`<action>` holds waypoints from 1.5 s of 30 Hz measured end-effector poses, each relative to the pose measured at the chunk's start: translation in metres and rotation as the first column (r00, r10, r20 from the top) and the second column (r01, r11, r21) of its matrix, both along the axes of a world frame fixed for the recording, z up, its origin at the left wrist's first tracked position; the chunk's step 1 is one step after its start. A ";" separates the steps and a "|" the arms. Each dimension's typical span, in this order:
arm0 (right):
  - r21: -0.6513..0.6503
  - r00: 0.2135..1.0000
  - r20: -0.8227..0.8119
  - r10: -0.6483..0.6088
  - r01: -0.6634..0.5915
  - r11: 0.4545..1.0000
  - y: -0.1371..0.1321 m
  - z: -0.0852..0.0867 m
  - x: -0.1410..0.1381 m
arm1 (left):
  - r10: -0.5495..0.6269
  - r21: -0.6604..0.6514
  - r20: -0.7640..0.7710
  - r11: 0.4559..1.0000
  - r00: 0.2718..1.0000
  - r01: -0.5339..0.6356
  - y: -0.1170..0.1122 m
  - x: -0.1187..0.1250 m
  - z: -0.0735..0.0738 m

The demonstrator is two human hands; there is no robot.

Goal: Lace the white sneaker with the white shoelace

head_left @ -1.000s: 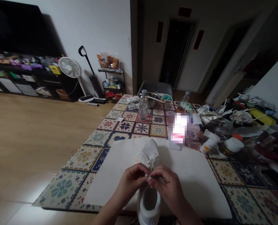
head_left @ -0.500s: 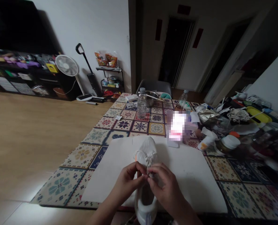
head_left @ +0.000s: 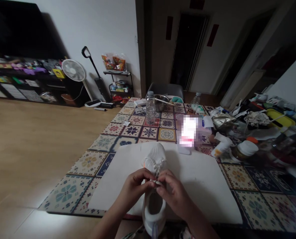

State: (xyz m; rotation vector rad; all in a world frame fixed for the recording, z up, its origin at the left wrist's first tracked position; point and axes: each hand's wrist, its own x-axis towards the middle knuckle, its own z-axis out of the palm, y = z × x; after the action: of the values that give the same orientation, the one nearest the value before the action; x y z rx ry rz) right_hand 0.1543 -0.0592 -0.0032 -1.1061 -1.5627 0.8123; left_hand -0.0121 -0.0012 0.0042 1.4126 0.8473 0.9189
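Observation:
A white lace-up shoe (head_left: 155,152) lies on a white sheet (head_left: 202,192) at the table's near side, its toe pointing away and its heel towards me. Above the shoe's opening, my left hand (head_left: 140,182) pinches a white shoelace (head_left: 158,182) between thumb and fingers. My right hand (head_left: 171,189) meets it from the other side, its fingertips closed on the same lace. Further up the shoe, more lace shows in loops, with a small orange tip at the left. The fingers hide part of the tongue and eyelets.
A clear plastic bottle (head_left: 150,109) and a metal bowl (head_left: 162,103) with chopsticks stand further back. A blurred bright screen (head_left: 188,131) is behind the sheet. At right are a white-lidded jar (head_left: 245,151), a white bottle (head_left: 222,146) and clutter including a yellow tray (head_left: 279,119).
Both hands have shifted slightly up, still pinching the lace, and a short piece of it now shows between the fingertips. More of the shoe's opening is visible. The camera view has moved a little.

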 end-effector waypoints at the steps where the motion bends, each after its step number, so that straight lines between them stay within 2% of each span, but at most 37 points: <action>1: 0.014 1.000 0.016 -0.013 0.013 1.000 0.000 0.000 0.000 | -0.005 -0.009 -0.014 1.000 1.000 0.005 0.000 0.000 0.001; 5: 0.178 0.977 0.161 -0.140 0.111 0.978 -0.002 0.000 -0.001 | -0.041 -0.015 -0.036 0.999 0.998 0.041 0.001 0.001 0.003; 9: 0.389 0.923 0.327 -0.204 0.065 0.919 -0.002 0.001 0.001 | -0.063 -0.050 -0.027 0.997 0.998 0.062 0.004 0.002 0.002; 13: 0.470 0.938 0.280 -0.205 0.052 0.881 -0.001 0.004 0.005 | -0.126 -0.145 0.049 0.981 0.991 0.131 0.005 0.002 0.001; 18: 0.466 0.978 0.167 -0.128 0.037 0.884 -0.002 0.004 0.010 | -0.143 -0.206 0.089 0.966 0.986 0.159 0.009 0.001 -0.001; 21: 0.426 0.987 0.156 -0.025 -0.044 0.904 -0.005 0.002 0.014 | -0.065 -0.200 0.046 0.977 0.997 0.073 0.014 0.002 -0.005; 25: 0.380 0.989 0.139 0.057 -0.106 0.919 -0.008 0.001 0.019 | 0.095 -0.040 -0.067 0.994 0.993 -0.097 0.018 0.007 -0.014; 28: 0.369 0.984 0.161 0.072 -0.128 0.920 -0.009 0.002 0.020 | 0.115 0.063 -0.140 0.992 0.983 -0.107 0.018 0.006 -0.016; 30: 0.329 0.978 0.202 0.054 -0.120 0.937 -0.010 0.003 0.020 | 0.053 0.070 -0.176 0.997 0.983 -0.041 0.017 0.003 -0.016; 33: 0.243 0.963 0.265 -0.045 -0.021 0.970 -0.013 0.004 0.019 | -0.040 0.061 -0.171 0.997 0.985 0.051 0.013 -0.004 -0.016; 36: 0.213 0.929 0.345 -0.134 0.061 0.975 -0.016 0.005 0.016 | -0.029 0.119 -0.092 0.992 0.995 0.040 0.006 -0.011 -0.018; 38: 0.218 0.916 0.365 -0.164 0.087 0.972 -0.018 0.011 0.015 | -0.060 0.193 -0.099 0.978 0.993 0.078 0.000 -0.013 -0.016; 40: 0.192 0.953 0.294 -0.072 0.015 0.981 -0.024 0.021 0.015 | -0.108 0.269 -0.152 0.952 0.983 0.146 -0.006 -0.015 -0.012; 42: 0.133 0.972 0.124 0.201 -0.217 0.967 -0.032 0.032 0.019 | -0.115 0.322 -0.194 0.930 0.974 0.174 -0.011 -0.015 -0.007; 43: 0.116 0.934 0.026 0.356 -0.356 0.927 -0.035 0.037 0.021 | -0.103 0.336 -0.203 0.927 0.974 0.167 -0.013 -0.015 -0.005; 44: 0.103 0.887 -0.039 0.460 -0.455 0.885 -0.037 0.040 0.023 | -0.089 0.341 -0.209 0.927 0.974 0.158 -0.014 -0.015 -0.003; 45: 0.091 0.873 -0.079 0.482 -0.475 0.875 -0.038 0.042 0.025 | -0.080 0.342 -0.217 0.927 0.973 0.152 -0.015 -0.014 -0.003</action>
State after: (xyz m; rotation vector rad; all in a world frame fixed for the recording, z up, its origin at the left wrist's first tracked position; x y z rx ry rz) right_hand 0.1796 -0.0971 0.0386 -0.6148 -1.7935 1.1141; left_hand -0.0263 -0.0163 0.0016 1.8773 0.7577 0.8784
